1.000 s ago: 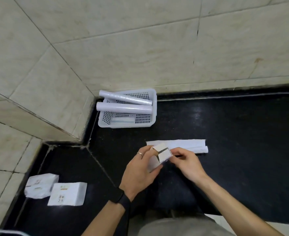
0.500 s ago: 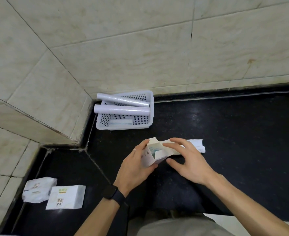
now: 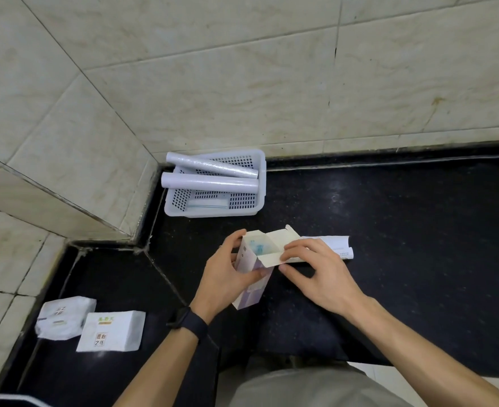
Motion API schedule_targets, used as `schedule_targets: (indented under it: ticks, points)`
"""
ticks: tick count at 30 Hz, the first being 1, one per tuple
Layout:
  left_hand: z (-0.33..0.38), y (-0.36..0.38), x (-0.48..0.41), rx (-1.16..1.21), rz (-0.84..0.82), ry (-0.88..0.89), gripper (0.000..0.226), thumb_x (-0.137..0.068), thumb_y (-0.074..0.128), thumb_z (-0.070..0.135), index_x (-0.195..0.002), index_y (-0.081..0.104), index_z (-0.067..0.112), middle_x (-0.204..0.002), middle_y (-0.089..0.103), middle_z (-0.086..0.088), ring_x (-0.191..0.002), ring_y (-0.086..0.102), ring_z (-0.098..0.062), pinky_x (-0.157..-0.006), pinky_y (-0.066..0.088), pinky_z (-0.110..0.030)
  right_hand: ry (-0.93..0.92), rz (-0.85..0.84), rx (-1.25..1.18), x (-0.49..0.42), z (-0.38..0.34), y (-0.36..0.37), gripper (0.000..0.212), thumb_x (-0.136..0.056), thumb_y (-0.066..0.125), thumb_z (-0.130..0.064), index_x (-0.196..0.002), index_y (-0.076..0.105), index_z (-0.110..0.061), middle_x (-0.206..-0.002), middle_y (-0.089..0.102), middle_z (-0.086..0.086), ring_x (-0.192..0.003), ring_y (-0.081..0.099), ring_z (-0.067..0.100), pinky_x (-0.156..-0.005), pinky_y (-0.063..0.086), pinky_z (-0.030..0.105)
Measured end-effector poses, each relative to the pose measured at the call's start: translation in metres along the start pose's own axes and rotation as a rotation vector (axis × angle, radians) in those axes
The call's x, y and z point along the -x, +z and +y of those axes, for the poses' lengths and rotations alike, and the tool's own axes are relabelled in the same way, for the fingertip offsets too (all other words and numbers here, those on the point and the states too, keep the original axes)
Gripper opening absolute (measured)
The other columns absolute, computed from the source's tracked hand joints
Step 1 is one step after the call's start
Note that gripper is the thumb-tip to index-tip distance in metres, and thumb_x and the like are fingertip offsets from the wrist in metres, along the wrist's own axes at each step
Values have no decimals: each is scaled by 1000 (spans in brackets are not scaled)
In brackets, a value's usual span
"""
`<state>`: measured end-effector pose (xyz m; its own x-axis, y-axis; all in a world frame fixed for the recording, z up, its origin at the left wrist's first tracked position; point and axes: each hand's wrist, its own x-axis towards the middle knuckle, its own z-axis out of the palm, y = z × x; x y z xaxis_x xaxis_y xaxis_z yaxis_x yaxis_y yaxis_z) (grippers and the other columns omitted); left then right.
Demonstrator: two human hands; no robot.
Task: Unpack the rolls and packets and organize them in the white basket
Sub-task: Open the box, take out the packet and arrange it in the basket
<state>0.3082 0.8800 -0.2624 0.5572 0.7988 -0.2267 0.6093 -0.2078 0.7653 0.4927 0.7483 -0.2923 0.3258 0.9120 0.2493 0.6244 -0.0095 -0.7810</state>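
My left hand grips a small white and purple carton, held upright over the black counter, its top flaps spread open with something blue inside. My right hand pinches the carton's right flap and holds it back. The white perforated basket stands in the corner against the wall. Two white rolls lie across its rim, and a flat packet rests on its floor. Behind my right hand lies a long flattened white box.
Two white packets lie on the lower counter section at the left. Tiled walls close off the back and left. The black counter stretches to the right. A step in the counter runs diagonally below the basket.
The carton's top flaps have been pulled open: my right hand went from the closed top to holding the right flap back. My left hand has kept its hold on the carton's body.
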Motion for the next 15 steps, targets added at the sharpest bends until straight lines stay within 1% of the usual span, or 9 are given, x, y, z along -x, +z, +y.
schedule_targets:
  ticks: [2, 4, 5, 7, 9, 10, 12, 14, 15]
  points:
    - [2, -3, 0, 32, -10, -5, 94, -58, 85, 56, -138, 38, 49, -124, 53, 29, -114, 52, 5, -88, 45, -16, 65, 17, -114, 3, -3, 5, 15, -89, 70, -41, -102, 73, -34, -114, 65, -18, -114, 59, 4, -96, 42, 13]
    - [5, -5, 0, 63, -55, -16, 92, -57, 86, 55, -135, 38, 54, -122, 54, 30, -111, 54, 4, -82, 46, -15, 127, 30, -224, 4, -3, 10, 9, -90, 72, -36, -99, 71, -36, -111, 67, -19, -108, 64, 8, -89, 47, 14]
    - [7, -6, 0, 69, -89, -21, 91, -57, 86, 54, -134, 38, 57, -123, 54, 30, -111, 55, 1, -82, 48, -17, 153, 32, -258, 4, -3, 12, 8, -90, 73, -33, -96, 70, -37, -109, 67, -19, -102, 65, 9, -85, 49, 15]
    - [9, -5, 0, 66, -160, -34, 91, -58, 86, 53, -132, 36, 62, -127, 53, 30, -115, 56, -5, -90, 51, -25, 195, 37, -288, 3, -2, 15, 12, -88, 75, -28, -92, 67, -36, -103, 67, -17, -90, 68, 12, -78, 52, 17]
    - [9, -4, 0, 71, -210, -47, 93, -57, 87, 57, -134, 34, 62, -133, 51, 28, -118, 55, -9, -96, 52, -34, 221, 52, -294, 3, -1, 18, 15, -87, 76, -24, -91, 66, -35, -99, 67, -16, -84, 68, 12, -74, 51, 14]
    - [9, -4, 0, 86, -214, -57, 94, -57, 86, 61, -135, 34, 61, -133, 51, 27, -118, 56, -9, -96, 52, -35, 226, 62, -297, 3, -1, 18, 16, -87, 77, -23, -90, 67, -35, -99, 68, -16, -84, 67, 12, -74, 50, 13]
    - [7, -4, 2, 116, -179, -71, 90, -56, 84, 67, -133, 39, 58, -129, 54, 26, -115, 59, -6, -92, 55, -29, 214, 70, -298, 4, 1, 17, 19, -87, 77, -21, -90, 67, -36, -101, 68, -16, -87, 67, 12, -75, 50, 13]
    - [6, -4, 4, 72, -135, -53, 83, -61, 84, 60, -132, 40, 56, -124, 55, 29, -112, 59, -1, -86, 54, -19, 190, 52, -285, 4, 2, 15, 18, -87, 77, -22, -90, 67, -36, -102, 70, -17, -90, 67, 13, -76, 51, 16]
    - [5, -3, 5, 24, -115, -29, 83, -64, 83, 55, -134, 39, 55, -124, 54, 30, -113, 57, 2, -86, 52, -17, 186, 40, -285, 5, 3, 14, 17, -87, 77, -22, -90, 68, -36, -103, 70, -18, -91, 67, 12, -77, 53, 18]
